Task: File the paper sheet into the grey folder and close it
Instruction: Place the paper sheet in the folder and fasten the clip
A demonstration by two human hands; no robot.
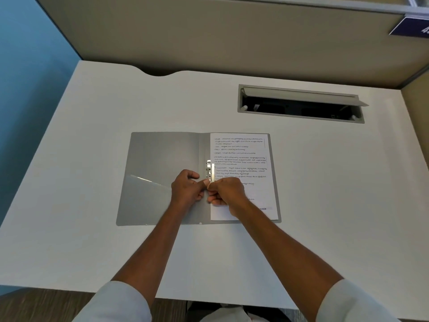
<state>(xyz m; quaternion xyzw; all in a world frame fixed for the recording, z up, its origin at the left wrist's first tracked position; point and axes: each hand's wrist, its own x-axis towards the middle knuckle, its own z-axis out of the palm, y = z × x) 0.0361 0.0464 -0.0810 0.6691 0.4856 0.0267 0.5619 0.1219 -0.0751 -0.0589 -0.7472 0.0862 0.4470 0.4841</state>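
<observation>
The paper sheet (241,159) carries script too small to read. It lies in the right half of the open grey folder (162,163) mid-desk (92,228). Left hand (186,189) and right hand (226,194), fingers curled, both pinch the metal fastener (210,170) at its 6 o'clock end.

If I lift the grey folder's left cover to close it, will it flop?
The thin grey plastic folder probably bends. The printed paper sheet looks light, and likely stays under the metal clip that both hands touch.
</observation>
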